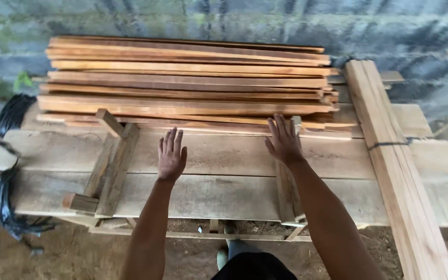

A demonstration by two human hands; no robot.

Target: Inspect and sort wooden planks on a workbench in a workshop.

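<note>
Resting flat on the plank table [224, 155], fingers together: left hand [171, 156]. Lying palm-down with fingers slightly spread, fingertips touching the nearest strip in the stack of wooden slats [187, 83]: right hand [284, 141]. Stretching across the table's right end: tied bundle of boards [390, 155].

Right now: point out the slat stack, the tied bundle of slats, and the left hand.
slat stack [187, 78], head view, top middle.
tied bundle of slats [390, 155], head view, near its tie.
left hand [171, 158], head view, back of hand.
</note>
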